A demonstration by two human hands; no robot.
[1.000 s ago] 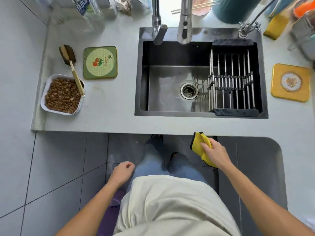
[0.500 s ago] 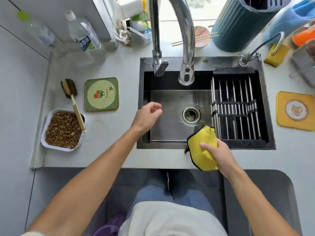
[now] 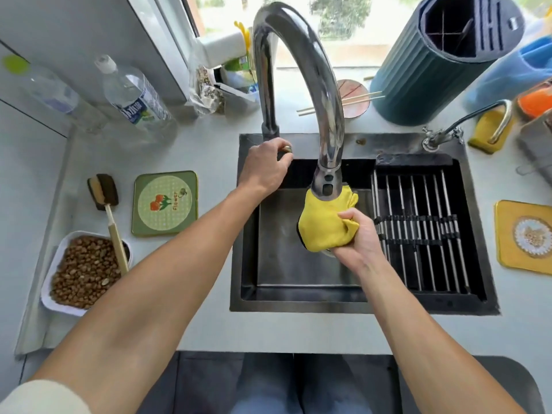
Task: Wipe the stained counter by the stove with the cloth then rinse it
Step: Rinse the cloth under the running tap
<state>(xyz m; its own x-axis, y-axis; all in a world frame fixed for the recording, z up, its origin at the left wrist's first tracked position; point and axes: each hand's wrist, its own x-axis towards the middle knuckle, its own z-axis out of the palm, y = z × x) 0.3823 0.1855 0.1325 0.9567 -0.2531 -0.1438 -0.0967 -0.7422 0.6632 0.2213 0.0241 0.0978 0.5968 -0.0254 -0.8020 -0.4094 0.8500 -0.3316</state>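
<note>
Under the faucet spout (image 3: 327, 186), cloth (image 3: 324, 225) bunched in right hand (image 3: 357, 242)'s grip; left hand (image 3: 264, 168)'s grip unclear, handle hidden.

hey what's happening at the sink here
A person stands at the dark steel sink to rinse a yellow cloth. The right hand bunches the cloth in its grip just under the spout of the tall chrome tap. The left hand rests on the tap's handle at the base. No running water is visible yet.
</note>
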